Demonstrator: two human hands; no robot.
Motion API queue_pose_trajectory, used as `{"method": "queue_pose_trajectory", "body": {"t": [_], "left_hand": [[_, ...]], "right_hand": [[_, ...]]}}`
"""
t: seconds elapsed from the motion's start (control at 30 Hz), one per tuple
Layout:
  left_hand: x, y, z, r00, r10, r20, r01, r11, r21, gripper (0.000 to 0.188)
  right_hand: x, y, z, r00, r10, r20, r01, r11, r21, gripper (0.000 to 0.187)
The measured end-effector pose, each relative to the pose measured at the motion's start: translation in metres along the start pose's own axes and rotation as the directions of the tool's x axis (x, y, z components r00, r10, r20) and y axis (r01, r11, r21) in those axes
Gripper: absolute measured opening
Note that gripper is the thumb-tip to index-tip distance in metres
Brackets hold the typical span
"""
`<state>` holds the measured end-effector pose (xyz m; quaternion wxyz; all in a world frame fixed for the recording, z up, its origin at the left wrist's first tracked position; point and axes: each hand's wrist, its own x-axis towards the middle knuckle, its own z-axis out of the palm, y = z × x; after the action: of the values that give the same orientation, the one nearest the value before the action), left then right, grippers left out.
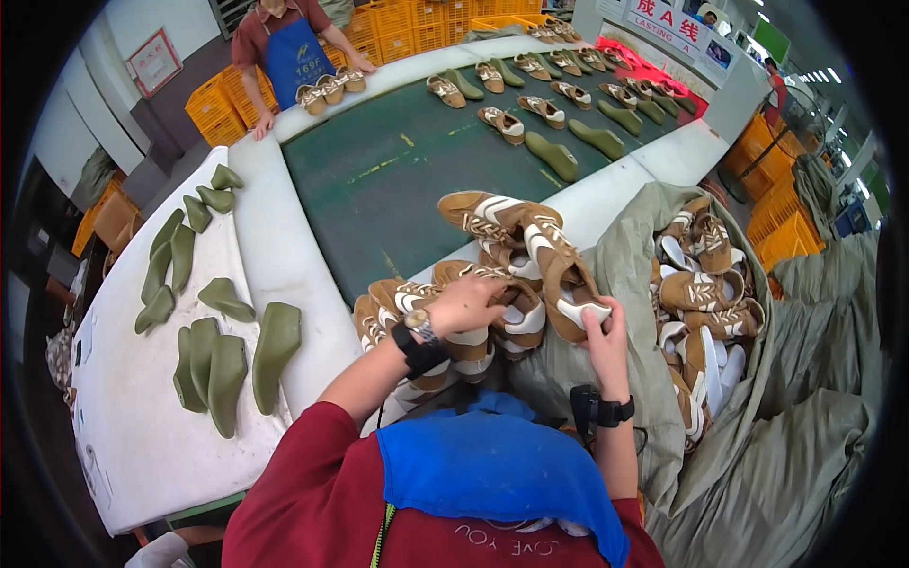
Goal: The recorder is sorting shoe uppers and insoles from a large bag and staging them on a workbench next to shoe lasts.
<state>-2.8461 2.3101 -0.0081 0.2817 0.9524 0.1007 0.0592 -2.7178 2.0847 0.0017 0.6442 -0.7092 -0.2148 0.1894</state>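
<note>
My right hand [606,343] grips the heel of a brown and white sneaker [554,251], thumb at the collar, toe pointing away. To its left, my left hand [462,308] reaches over a bunch of similar sneakers [381,317], fingers stretched out and touching the nearest one; part of that shoe is covered by the hand. Another brown sneaker [473,210] lies tilted across the top of the bunch, its toe to the left. Both wrists wear black straps. The bunch stands at the near edge of the green conveyor belt [350,204].
A grey-green sack [630,251] full of sneakers [705,289] stands at my right. Green shoe lasts [275,355] lie on the white table [123,426] at left. Sneakers and lasts line the belt's far side. A co-worker [295,62] in a blue apron stands across, beside orange crates [216,109].
</note>
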Motion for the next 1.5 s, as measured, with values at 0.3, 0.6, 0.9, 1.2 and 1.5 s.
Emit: {"method": "queue_pose_trajectory", "body": {"t": [0.3,0.6,0.9,1.2,1.5], "left_hand": [[0.137,-0.037,-0.067,0.995,-0.094,0.026,0.079,0.935,0.345,0.079],[0.276,-0.119,0.058,0.917,-0.216,0.336,0.084,0.927,0.365,0.066],[0.394,-0.116,0.035,0.962,-0.273,-0.021,0.272,0.941,0.202,0.049],[0.51,-0.182,0.042,0.954,-0.297,0.048,0.271,0.916,0.295,0.053],[0.563,-0.229,0.099,0.992,-0.109,-0.056,0.122,0.834,0.538,0.028]], "right_hand": [[0.009,0.009,-0.018,0.996,0.09,0.017,-0.089,0.995,-0.038,0.036],[-0.003,-0.035,-0.02,0.975,0.198,-0.1,-0.183,0.973,0.137,0.034],[-0.037,-0.043,-0.067,0.94,0.121,-0.32,-0.003,0.938,0.346,0.05],[-0.011,-0.027,-0.09,0.816,0.327,-0.477,-0.129,0.907,0.4,0.059],[0.039,0.035,-0.115,0.743,0.455,-0.491,-0.124,0.814,0.567,0.056]]}}
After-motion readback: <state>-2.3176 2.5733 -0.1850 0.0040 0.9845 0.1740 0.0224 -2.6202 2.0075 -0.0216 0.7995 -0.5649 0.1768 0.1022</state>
